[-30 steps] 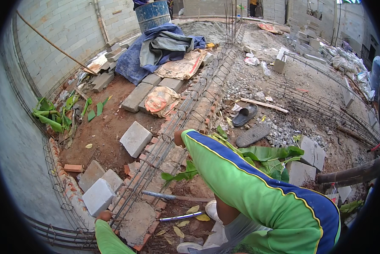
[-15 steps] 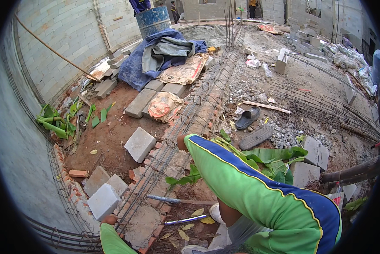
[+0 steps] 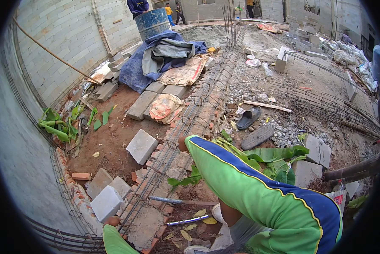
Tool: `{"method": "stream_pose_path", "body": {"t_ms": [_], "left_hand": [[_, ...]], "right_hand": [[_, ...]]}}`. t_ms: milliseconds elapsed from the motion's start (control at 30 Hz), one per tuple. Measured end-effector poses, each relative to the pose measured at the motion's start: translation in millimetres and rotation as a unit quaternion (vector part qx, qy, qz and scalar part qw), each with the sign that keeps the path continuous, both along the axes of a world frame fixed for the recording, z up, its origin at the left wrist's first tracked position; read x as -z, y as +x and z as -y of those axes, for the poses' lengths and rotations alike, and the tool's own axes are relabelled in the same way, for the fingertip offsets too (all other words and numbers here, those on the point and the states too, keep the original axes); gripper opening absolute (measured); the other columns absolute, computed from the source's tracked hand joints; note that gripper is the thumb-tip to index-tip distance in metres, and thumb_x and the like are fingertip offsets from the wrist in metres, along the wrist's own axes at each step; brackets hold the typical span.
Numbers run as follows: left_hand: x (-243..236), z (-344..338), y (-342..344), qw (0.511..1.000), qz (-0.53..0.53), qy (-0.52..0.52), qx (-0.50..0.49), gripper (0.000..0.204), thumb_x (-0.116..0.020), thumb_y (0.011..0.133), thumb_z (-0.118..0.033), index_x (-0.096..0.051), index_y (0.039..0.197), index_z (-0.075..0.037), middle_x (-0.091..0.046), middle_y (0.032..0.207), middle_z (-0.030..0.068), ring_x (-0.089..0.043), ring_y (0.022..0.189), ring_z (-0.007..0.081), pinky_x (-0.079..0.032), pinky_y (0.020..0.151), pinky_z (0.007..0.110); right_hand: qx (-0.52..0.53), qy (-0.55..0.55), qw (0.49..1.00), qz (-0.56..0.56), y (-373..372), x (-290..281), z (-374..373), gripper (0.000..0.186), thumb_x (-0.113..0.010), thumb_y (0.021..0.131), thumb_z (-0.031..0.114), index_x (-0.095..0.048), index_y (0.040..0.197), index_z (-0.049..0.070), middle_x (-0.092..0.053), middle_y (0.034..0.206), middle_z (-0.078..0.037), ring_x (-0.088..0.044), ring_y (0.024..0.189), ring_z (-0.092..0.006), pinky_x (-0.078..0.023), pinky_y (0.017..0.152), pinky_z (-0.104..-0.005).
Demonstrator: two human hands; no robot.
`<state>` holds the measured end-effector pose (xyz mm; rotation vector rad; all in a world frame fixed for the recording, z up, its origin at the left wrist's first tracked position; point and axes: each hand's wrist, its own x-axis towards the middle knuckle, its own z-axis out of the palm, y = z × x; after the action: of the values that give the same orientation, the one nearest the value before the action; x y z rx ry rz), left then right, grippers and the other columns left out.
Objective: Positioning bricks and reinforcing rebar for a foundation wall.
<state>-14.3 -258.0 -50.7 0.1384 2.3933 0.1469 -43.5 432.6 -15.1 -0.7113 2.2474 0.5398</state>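
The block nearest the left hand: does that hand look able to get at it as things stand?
Probably yes: the left hand is close beside the block, and nothing visible stands between them. Whether it grips the bars there is unclear.

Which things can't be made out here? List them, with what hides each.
All in the head view:
Right hand: fingers too small to tell apart.
Left hand: too small to tell whether it grips the steel bars.
Ground beneath the blue tarp: covered by its folds.
Blue drum: lower edge partly hidden by the tarp.
Person at the drum: cut off by the top edge.
Nearer white shoe: cut off by the lower edge.
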Motion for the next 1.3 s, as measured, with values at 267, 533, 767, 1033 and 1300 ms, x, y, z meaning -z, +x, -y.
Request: {"method": "stream_pose_path", "body": {"t_ms": [267,533,767,1033,1300], "left_hand": [[-5.9,-9.7,3.7,0.996,0.011,0.025,-0.083,0.036,-0.051,0.089,-0.030,-0.066,0.108,-0.003,-0.068,0.103,0.0129,-0.063,0.093,0.0257,-0.046,0.083,0.039],[-19.7,-19.9,10.7,0.996,0.014,0.046,-0.077,0.036,-0.051,0.090,-0.028,-0.064,0.109,-0.001,-0.068,0.102,0.0133,-0.062,0.093,0.0250,-0.046,0.083,0.038],[-9.7,-15.4,-0.8,0.999,0.008,0.028,-0.028,0.036,-0.048,0.088,-0.027,-0.063,0.108,0.000,-0.067,0.099,0.0134,-0.062,0.085,0.0270,-0.051,0.061,0.043],[-22.4,-15.8,8.3,0.999,-0.005,0.030,-0.021,0.035,-0.051,0.085,-0.031,-0.066,0.103,-0.005,-0.065,0.098,0.0121,-0.061,0.079,0.0257,-0.051,0.060,0.041],[-15.4,-15.2,6.6,0.998,-0.013,0.026,-0.059,0.037,-0.053,0.087,-0.033,-0.066,0.106,-0.004,-0.068,0.098,0.0138,-0.064,0.085,0.0258,-0.048,0.076,0.039]], "right_hand": [[0.040,-0.044,0.998,0.018,-6.2,3.9,-5.2,0.043,-0.062,0.084,0.042,-0.072,0.085,0.000,-0.069,0.088,-0.013,-0.063,0.075,-0.0304,-0.052,0.066,-0.0448],[-0.023,0.008,1.000,0.016,-11.7,29.4,-14.4,0.037,-0.064,0.083,0.038,-0.073,0.086,0.002,-0.069,0.087,-0.009,-0.063,0.073,-0.0285,-0.054,0.065,-0.0428],[-0.046,0.010,0.999,-0.004,-2.3,19.4,-20.4,0.037,-0.064,0.082,0.038,-0.073,0.087,0.003,-0.069,0.086,-0.009,-0.063,0.075,-0.0280,-0.053,0.068,-0.0425],[-0.057,0.025,0.998,-0.010,5.0,-5.5,-3.9,0.037,-0.062,0.084,0.037,-0.072,0.088,0.001,-0.069,0.087,-0.010,-0.063,0.075,-0.0287,-0.052,0.070,-0.0429],[-0.001,-0.004,1.000,0.003,-1.3,11.4,-16.8,0.036,-0.064,0.083,0.036,-0.072,0.087,0.001,-0.069,0.086,-0.010,-0.062,0.073,-0.0281,-0.052,0.068,-0.0427]]}}
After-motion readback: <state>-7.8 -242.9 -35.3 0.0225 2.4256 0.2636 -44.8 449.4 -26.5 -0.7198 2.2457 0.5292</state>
